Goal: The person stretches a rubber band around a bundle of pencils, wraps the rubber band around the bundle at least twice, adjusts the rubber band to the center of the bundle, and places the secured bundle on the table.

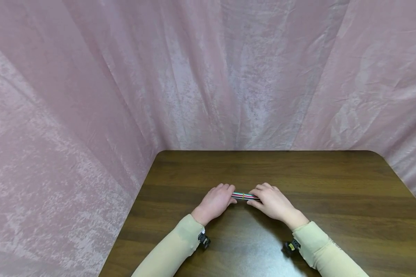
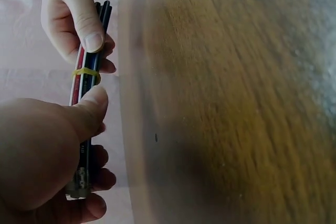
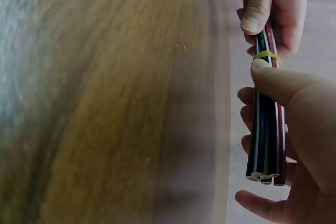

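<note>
Between the two hands, close over the table, is a bundle of pencils (image 1: 238,195), dark ones and a red one with pale stripes. A yellow rubber band (image 2: 85,72) circles the bundle near its middle. My left hand (image 1: 216,202) grips one end, thumb along the near side and fingers behind. The other end is in my right hand (image 1: 272,201), whose thumb (image 3: 275,82) presses right beside the band. Flat pencil ends stick out below the right fingers in the right wrist view. Part of the bundle is hidden under both hands.
A brown wooden table (image 1: 298,169) with rounded far corners lies under the hands. Pink velvety curtains (image 1: 208,77) hang behind it and along the left side. Small black cameras (image 1: 204,240) are strapped at both wrists, over pale sleeves (image 1: 175,246).
</note>
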Tool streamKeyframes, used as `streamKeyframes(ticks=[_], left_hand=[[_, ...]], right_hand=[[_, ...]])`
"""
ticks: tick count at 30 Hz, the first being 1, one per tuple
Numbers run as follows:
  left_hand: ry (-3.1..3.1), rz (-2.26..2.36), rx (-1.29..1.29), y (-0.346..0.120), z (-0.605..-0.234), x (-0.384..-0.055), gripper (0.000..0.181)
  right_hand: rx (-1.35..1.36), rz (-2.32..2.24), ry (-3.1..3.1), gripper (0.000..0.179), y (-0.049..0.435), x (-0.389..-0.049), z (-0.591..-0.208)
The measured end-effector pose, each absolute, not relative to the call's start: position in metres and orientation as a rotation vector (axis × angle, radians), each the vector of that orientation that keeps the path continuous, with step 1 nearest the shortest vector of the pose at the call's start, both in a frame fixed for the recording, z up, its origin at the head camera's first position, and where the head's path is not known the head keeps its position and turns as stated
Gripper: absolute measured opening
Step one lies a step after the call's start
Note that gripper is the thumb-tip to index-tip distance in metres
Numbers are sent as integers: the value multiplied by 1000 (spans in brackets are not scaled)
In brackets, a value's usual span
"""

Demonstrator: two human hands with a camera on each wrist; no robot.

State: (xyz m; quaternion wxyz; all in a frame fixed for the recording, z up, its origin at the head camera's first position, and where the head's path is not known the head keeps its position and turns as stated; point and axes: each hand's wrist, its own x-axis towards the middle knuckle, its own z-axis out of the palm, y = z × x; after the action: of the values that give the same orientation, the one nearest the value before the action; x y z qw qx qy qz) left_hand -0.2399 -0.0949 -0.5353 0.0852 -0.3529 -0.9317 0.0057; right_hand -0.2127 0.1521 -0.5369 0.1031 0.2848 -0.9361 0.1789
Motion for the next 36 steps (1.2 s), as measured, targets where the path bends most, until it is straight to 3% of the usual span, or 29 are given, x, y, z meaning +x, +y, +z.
streamKeyframes(ticks=[36], left_hand=[[-2772,65,-974,-70,-544,-274,34]], right_hand=[[771,484,-2754,21,168,-244,-540]])
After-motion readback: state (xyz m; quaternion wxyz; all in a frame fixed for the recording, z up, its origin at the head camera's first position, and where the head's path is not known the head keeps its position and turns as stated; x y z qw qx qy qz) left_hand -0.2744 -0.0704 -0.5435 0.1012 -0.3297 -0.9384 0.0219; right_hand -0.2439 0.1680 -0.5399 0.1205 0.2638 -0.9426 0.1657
